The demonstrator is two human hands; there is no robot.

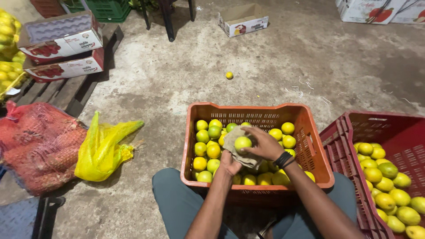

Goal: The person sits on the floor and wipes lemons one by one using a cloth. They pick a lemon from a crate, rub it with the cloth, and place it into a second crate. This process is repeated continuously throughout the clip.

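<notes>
An orange plastic crate (256, 113) stands on the floor between my knees, holding several yellow-green citrus fruits (206, 150). Over the crate, my left hand (230, 165) grips a brownish cloth (233, 135) from below. My right hand (264, 144) holds one yellow-green fruit (242, 143) against that cloth, fingers curled around it. A black band sits on my right wrist.
A dark red crate (389, 126) with more fruits stands at the right. At the left lie a red mesh sack (37, 146) and a yellow mesh bag (102, 148). Cardboard boxes (62, 37) rest on a wooden pallet. One loose fruit (229, 75) lies on the concrete floor.
</notes>
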